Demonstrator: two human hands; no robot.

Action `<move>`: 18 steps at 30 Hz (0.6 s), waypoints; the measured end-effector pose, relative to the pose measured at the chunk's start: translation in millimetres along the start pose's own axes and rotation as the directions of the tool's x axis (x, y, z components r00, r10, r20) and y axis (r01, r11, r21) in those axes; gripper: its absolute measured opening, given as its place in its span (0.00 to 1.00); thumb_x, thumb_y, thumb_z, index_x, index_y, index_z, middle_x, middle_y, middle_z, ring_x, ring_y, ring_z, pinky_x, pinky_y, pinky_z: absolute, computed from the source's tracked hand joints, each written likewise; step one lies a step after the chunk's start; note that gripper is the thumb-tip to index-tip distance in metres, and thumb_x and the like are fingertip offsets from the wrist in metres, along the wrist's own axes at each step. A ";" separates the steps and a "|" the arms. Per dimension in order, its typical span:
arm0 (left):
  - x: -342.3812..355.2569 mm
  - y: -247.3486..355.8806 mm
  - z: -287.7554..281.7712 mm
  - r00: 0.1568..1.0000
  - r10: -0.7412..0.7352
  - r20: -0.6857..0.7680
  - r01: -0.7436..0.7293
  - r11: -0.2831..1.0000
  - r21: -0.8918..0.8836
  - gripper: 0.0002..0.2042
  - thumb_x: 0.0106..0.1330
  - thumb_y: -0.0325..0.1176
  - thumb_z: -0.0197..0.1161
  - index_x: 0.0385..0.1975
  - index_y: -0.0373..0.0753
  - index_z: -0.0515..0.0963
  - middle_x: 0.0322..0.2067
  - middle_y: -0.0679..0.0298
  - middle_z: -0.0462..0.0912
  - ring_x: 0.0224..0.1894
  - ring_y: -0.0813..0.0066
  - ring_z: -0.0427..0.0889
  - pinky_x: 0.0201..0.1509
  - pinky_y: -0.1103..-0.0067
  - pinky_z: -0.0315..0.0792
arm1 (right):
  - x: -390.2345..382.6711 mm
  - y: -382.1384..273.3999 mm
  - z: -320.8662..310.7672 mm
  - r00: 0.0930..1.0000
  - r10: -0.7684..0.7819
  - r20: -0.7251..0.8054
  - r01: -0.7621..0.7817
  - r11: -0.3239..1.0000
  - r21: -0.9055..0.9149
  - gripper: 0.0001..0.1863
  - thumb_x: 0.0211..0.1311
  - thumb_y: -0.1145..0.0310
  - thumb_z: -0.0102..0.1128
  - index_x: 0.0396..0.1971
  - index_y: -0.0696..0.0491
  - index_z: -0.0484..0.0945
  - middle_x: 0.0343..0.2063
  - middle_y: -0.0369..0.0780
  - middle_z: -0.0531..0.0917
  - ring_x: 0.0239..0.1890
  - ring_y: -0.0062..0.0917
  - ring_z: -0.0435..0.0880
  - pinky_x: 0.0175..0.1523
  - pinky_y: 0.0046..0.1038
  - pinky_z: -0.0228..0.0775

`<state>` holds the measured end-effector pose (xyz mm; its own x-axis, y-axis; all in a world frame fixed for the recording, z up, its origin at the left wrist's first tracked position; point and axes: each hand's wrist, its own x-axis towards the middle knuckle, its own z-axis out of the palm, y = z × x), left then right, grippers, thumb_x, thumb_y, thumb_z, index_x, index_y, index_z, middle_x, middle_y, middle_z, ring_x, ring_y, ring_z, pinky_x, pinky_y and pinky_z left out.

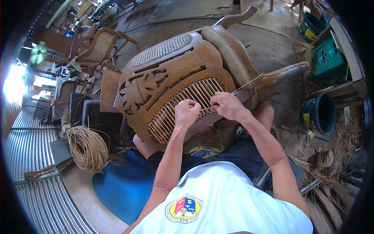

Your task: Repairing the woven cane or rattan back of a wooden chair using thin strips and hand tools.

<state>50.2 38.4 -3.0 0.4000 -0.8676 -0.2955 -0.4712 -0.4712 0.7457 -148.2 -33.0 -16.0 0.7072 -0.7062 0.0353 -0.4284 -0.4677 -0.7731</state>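
A carved brown wooden chair (171, 82) lies tipped over in front of me, its curved legs pointing up and to the right. One oval panel of its back has finished woven cane (161, 50); the nearer panel carries parallel cane strands (175, 111) strung across the opening. Above the lower edge of that panel, my left hand (187, 113) pinches a thin cane strand. Close beside it, my right hand (226, 106) is closed on the same strand. A length of cane (247, 83) runs from near the right hand toward the chair leg.
A coil of cane (87, 148) hangs at the left by a dark chair. Another caned chair (102, 46) stands at the far left. To the right are a dark bucket (318, 114), a green crate (328, 62) and cane scraps. A blue seat (124, 185) lies beside me.
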 end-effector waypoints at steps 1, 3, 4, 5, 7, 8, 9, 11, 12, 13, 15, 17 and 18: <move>-3.8 7.7 -1.0 1.000 -0.013 0.001 0.013 1.000 0.004 0.11 0.63 0.35 0.65 0.30 0.31 0.85 0.22 0.62 0.87 0.24 0.79 0.84 0.32 0.78 0.78 | 1.8 1.3 1.9 1.000 -0.007 0.026 0.007 1.000 0.007 0.04 0.59 0.72 0.65 0.32 0.55 0.84 0.34 0.45 0.83 0.44 0.43 0.84 0.50 0.40 0.76; -4.1 7.5 0.0 1.000 -0.003 0.018 0.003 1.000 0.008 0.11 0.63 0.35 0.66 0.31 0.31 0.85 0.22 0.62 0.87 0.24 0.79 0.84 0.32 0.78 0.78 | -0.5 4.7 1.8 1.000 0.004 0.030 -0.005 1.000 0.010 0.04 0.59 0.72 0.65 0.32 0.55 0.84 0.34 0.46 0.83 0.43 0.43 0.83 0.50 0.41 0.76; -3.2 6.7 -1.8 1.000 0.005 0.024 -0.005 1.000 0.011 0.11 0.63 0.35 0.66 0.32 0.31 0.85 0.22 0.61 0.87 0.24 0.79 0.84 0.32 0.78 0.78 | 0.9 4.4 0.9 0.999 0.005 0.037 -0.006 1.000 0.012 0.04 0.59 0.72 0.64 0.32 0.55 0.83 0.34 0.46 0.83 0.43 0.43 0.83 0.51 0.41 0.76; -2.2 4.9 -4.9 1.000 0.006 0.020 -0.006 1.000 0.013 0.11 0.63 0.35 0.66 0.32 0.31 0.85 0.22 0.61 0.87 0.24 0.79 0.84 0.32 0.78 0.78 | 1.4 3.7 0.1 0.999 0.002 0.036 -0.002 1.000 0.013 0.04 0.59 0.72 0.64 0.32 0.55 0.83 0.34 0.46 0.83 0.43 0.43 0.83 0.51 0.41 0.76; -1.4 4.2 -11.1 0.995 0.048 0.087 -0.042 0.996 -0.075 0.10 0.64 0.33 0.66 0.34 0.31 0.85 0.21 0.64 0.87 0.21 0.85 0.79 0.25 0.82 0.71 | -0.5 2.6 -1.8 1.000 -0.003 0.011 0.003 1.000 0.005 0.04 0.59 0.73 0.63 0.31 0.57 0.83 0.34 0.47 0.83 0.43 0.44 0.83 0.50 0.41 0.75; -1.6 6.0 -11.6 0.995 0.048 0.089 -0.041 0.996 -0.075 0.10 0.64 0.33 0.66 0.34 0.31 0.85 0.21 0.64 0.87 0.21 0.85 0.79 0.25 0.82 0.71 | -1.3 4.0 -1.6 1.000 -0.001 0.011 0.001 1.000 0.006 0.04 0.59 0.73 0.63 0.31 0.57 0.83 0.34 0.47 0.83 0.43 0.44 0.83 0.50 0.41 0.75; -1.8 7.7 -12.2 0.994 0.040 0.098 -0.037 0.999 -0.033 0.11 0.64 0.33 0.66 0.35 0.30 0.86 0.21 0.64 0.87 0.22 0.84 0.80 0.26 0.81 0.72 | -2.1 5.8 -0.9 1.000 -0.011 0.005 0.011 1.000 0.018 0.04 0.59 0.73 0.65 0.31 0.58 0.83 0.34 0.47 0.82 0.42 0.43 0.83 0.49 0.40 0.74; -1.3 7.0 -11.8 0.994 0.033 0.102 -0.034 0.999 0.008 0.11 0.65 0.34 0.66 0.35 0.30 0.86 0.21 0.63 0.87 0.22 0.84 0.81 0.27 0.81 0.73 | -1.8 7.2 -1.6 1.000 -0.025 -0.001 0.025 0.999 0.030 0.05 0.59 0.73 0.66 0.32 0.59 0.82 0.35 0.47 0.82 0.41 0.43 0.82 0.48 0.39 0.74; -0.6 1.9 -7.6 0.996 0.072 0.047 -0.076 0.993 0.090 0.12 0.64 0.34 0.66 0.35 0.29 0.86 0.21 0.63 0.87 0.23 0.83 0.82 0.29 0.81 0.75 | -2.0 7.6 -2.9 1.000 -0.012 0.017 0.011 1.000 0.025 0.05 0.58 0.74 0.65 0.32 0.59 0.82 0.34 0.47 0.82 0.41 0.42 0.82 0.48 0.39 0.74; -1.8 3.2 -4.2 0.993 0.114 -0.003 -0.112 0.979 0.173 0.12 0.64 0.34 0.66 0.34 0.29 0.86 0.21 0.62 0.87 0.24 0.82 0.84 0.30 0.81 0.76 | -3.0 8.5 -3.9 0.999 0.004 0.034 -0.005 1.000 0.020 0.05 0.58 0.74 0.65 0.32 0.59 0.82 0.34 0.47 0.82 0.41 0.42 0.82 0.48 0.39 0.74; -3.2 5.6 1.0 0.993 0.117 -0.025 -0.110 0.976 0.186 0.11 0.63 0.34 0.66 0.32 0.30 0.86 0.23 0.59 0.88 0.25 0.76 0.86 0.33 0.77 0.78 | -3.2 10.4 -5.5 1.000 0.006 0.025 -0.007 0.999 0.037 0.05 0.58 0.74 0.65 0.32 0.59 0.82 0.34 0.47 0.82 0.40 0.42 0.82 0.47 0.38 0.74; -5.8 8.7 1.6 0.992 0.117 -0.044 -0.106 0.974 0.199 0.10 0.63 0.34 0.66 0.31 0.32 0.86 0.24 0.56 0.89 0.27 0.71 0.88 0.36 0.74 0.81 | -4.3 10.8 -5.4 1.000 0.012 0.017 -0.013 0.998 0.056 0.05 0.58 0.74 0.65 0.32 0.59 0.82 0.34 0.47 0.81 0.40 0.41 0.82 0.47 0.38 0.73; -5.9 10.1 0.9 0.997 0.064 -0.033 -0.058 0.986 0.154 0.10 0.62 0.34 0.66 0.31 0.32 0.86 0.24 0.56 0.88 0.26 0.72 0.88 0.35 0.75 0.80 | -4.4 10.3 -5.1 1.000 0.019 0.017 -0.020 0.998 0.056 0.05 0.58 0.73 0.65 0.31 0.59 0.82 0.34 0.48 0.82 0.42 0.43 0.82 0.49 0.40 0.74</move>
<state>42.3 38.6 5.7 0.3952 -0.8900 -0.2273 -0.6089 -0.4391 0.6607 -158.6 -37.4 -20.9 0.7084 -0.7058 0.0103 -0.4100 -0.4232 -0.8080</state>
